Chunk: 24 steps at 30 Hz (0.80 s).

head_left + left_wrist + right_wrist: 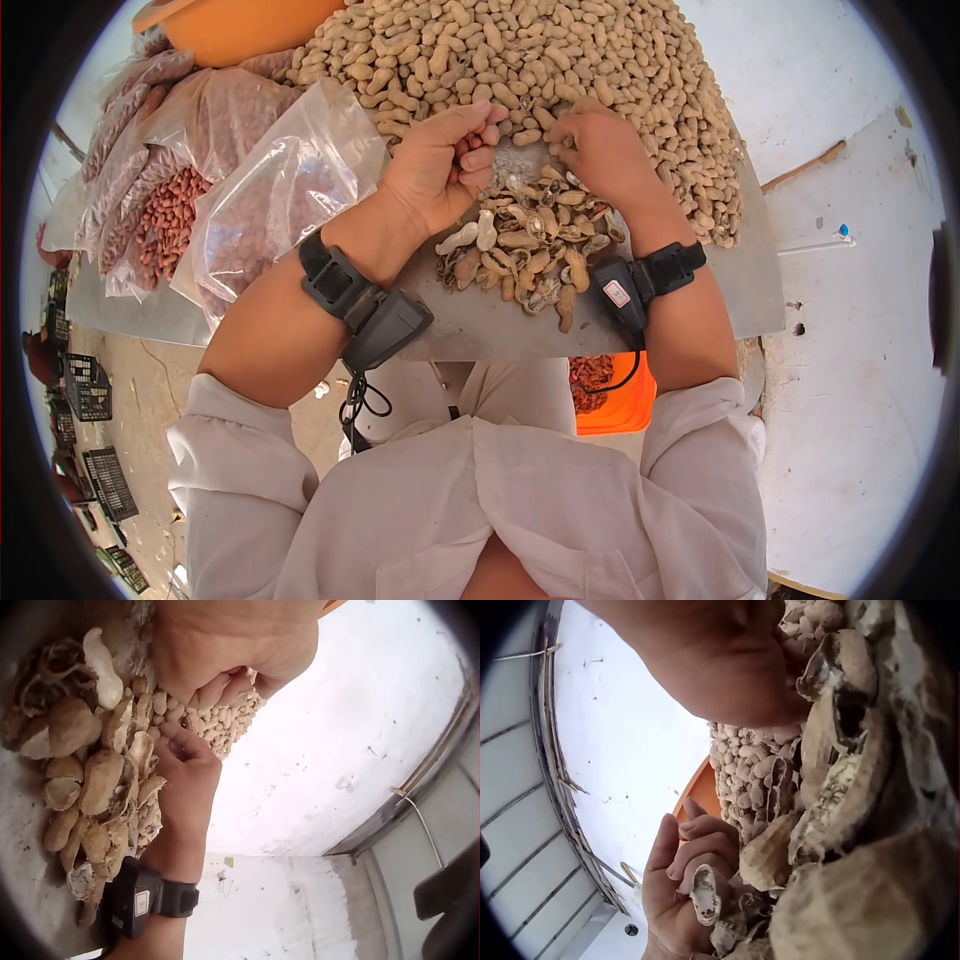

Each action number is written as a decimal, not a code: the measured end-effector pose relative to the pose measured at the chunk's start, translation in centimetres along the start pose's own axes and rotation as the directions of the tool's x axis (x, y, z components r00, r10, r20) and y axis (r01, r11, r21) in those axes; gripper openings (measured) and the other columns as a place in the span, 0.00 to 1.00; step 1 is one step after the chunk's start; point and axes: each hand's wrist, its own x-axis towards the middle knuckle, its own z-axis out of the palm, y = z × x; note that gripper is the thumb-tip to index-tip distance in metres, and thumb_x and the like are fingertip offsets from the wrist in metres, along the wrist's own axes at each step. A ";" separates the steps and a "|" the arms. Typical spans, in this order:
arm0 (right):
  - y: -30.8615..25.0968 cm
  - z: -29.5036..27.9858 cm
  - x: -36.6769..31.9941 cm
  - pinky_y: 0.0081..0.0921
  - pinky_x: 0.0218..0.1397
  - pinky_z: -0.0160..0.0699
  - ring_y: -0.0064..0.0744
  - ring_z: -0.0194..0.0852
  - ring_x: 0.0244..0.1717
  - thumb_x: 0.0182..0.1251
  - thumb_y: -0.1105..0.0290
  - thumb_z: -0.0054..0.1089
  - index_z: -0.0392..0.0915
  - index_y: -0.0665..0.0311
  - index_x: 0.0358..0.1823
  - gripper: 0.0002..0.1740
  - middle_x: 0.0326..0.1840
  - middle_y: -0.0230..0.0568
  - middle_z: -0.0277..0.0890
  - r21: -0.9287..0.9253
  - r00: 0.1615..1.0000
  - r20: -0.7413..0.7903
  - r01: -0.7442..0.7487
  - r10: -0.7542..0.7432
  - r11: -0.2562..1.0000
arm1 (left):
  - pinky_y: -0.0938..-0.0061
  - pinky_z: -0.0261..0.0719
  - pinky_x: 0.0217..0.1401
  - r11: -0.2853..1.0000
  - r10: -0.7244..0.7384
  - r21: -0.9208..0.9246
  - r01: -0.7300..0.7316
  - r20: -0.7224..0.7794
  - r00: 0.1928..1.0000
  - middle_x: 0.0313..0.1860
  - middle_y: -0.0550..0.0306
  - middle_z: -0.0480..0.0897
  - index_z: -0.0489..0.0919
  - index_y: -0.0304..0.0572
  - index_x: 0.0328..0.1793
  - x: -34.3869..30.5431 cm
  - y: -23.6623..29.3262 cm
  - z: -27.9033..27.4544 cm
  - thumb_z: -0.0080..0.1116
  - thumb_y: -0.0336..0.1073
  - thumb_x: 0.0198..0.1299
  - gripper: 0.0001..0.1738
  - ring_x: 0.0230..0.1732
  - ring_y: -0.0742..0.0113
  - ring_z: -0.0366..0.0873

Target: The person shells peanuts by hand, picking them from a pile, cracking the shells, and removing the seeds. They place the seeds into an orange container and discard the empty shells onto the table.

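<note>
Grey sheeting tops the counter (750, 290), and on its left side clear bags (290, 190) hold reddish kernels (170, 225), with an orange basin (240, 30) just behind. Next comes the left hand (440, 165), fingers curled inward; whether the reddish bits between them are kernels or fingertips, I cannot tell. Whole peanuts (520, 50) rise in a heap beyond both hands, and broken shells (535, 240) lie nearer the body, between the wrists. On the right, apart from its partner, the right hand (605, 150) bends its fingers down at the heap's near edge; what they grip, if anything, is hidden. Shelling looks like the work. To do it well, I'd pinch each pod along its seam, press just until it cracks, tip kernels into the palm, and keep husks off the unopened nuts.
</note>
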 end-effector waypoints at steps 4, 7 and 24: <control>0.1 -0.1 0.0 0.30 0.41 0.73 0.39 0.73 0.38 0.49 0.74 0.62 0.79 0.61 0.32 0.07 0.35 0.39 0.71 0.000 0.997 -0.056 0.048 -0.048 0.999 | 0.89 0.56 0.17 1.000 0.006 0.015 -0.006 0.008 1.000 0.27 0.63 0.72 0.75 0.34 0.43 -0.1 0.0 0.1 0.52 0.36 0.62 0.11 0.20 0.81 0.60; 0.0 -0.6 0.3 0.24 0.35 0.73 0.30 0.74 0.32 0.52 0.75 0.61 0.78 0.61 0.34 0.06 0.32 0.36 0.71 0.165 0.986 -0.168 0.052 -0.024 0.985 | 0.89 0.55 0.17 0.999 0.020 0.036 -0.020 -0.002 1.000 0.27 0.64 0.72 0.75 0.34 0.43 0.0 -0.1 0.2 0.52 0.35 0.63 0.10 0.20 0.81 0.60; -3.4 -0.5 -0.3 0.18 0.41 0.78 0.22 0.77 0.37 0.55 0.81 0.61 0.77 0.68 0.38 0.08 0.37 0.39 0.80 0.968 0.984 -0.141 0.114 0.108 0.223 | 0.86 0.59 0.20 0.940 0.214 0.270 -0.208 0.005 0.977 0.30 0.62 0.78 0.78 0.34 0.49 -0.5 -1.1 1.3 0.60 0.29 0.57 0.14 0.20 0.80 0.63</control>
